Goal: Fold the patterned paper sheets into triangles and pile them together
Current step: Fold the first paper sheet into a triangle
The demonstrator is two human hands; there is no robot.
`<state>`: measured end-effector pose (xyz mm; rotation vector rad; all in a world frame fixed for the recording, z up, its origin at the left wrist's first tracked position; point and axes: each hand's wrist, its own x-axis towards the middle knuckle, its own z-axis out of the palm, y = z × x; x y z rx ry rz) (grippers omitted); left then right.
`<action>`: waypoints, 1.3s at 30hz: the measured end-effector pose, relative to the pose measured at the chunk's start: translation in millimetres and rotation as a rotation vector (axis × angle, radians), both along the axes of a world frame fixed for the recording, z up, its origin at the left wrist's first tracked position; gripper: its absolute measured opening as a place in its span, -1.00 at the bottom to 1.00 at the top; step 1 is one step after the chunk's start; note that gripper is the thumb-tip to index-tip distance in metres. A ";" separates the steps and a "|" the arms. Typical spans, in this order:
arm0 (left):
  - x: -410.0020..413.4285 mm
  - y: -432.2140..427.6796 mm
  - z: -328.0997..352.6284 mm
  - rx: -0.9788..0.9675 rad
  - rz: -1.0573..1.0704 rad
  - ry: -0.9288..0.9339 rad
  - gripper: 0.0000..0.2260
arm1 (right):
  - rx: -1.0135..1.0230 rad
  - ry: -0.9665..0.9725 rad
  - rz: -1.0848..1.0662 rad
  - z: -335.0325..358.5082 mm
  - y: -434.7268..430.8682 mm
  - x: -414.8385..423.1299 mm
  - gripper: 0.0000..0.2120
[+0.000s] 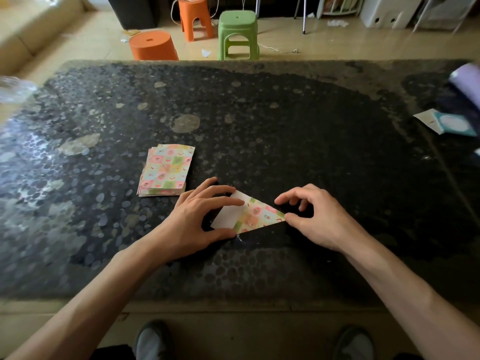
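Partly folded patterned sheet (253, 215) lay on the dark pebble-print table (285, 126) near its front edge, w/ a patterned triangular flap over the white underside. L hand (197, 216) pressed it flat: fingers spread, index across the white part, thumb at the lower edge. R hand (317, 216) had curled fingers, thumb & index pinching the sheet's right corner. Stack of unfolded patterned sheets (166, 170) sat just left of the L hand, not touching it. Green stool (237, 32) stood beyond the table.
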<state>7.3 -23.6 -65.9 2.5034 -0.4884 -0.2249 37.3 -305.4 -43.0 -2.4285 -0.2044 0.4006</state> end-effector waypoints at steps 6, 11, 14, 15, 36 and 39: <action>-0.5 -2.7 -2.1 -0.018 0.026 -0.049 -0.42 | -0.023 -0.022 0.029 -2.5 5.1 -6.9 -0.76; -6.9 -13.0 -5.5 0.021 0.024 -0.154 -0.49 | -0.023 -0.154 -0.040 -8.6 12.4 -12.2 -0.77; -10.3 -16.8 -7.2 0.039 0.019 -0.219 -0.54 | 0.083 -0.183 -0.108 -9.5 12.1 -11.0 -0.85; -10.9 -18.1 -7.1 0.037 0.024 -0.235 -0.55 | 0.118 -0.175 -0.131 -9.4 11.9 -10.1 -0.85; -15.3 -33.2 -11.0 -0.064 0.270 -0.279 -0.74 | 0.046 -0.440 0.176 -16.1 28.6 -29.4 -0.68; -15.2 -33.0 -8.4 -0.077 0.247 -0.294 -0.72 | -0.065 -0.424 0.299 -20.3 29.0 -31.5 -0.60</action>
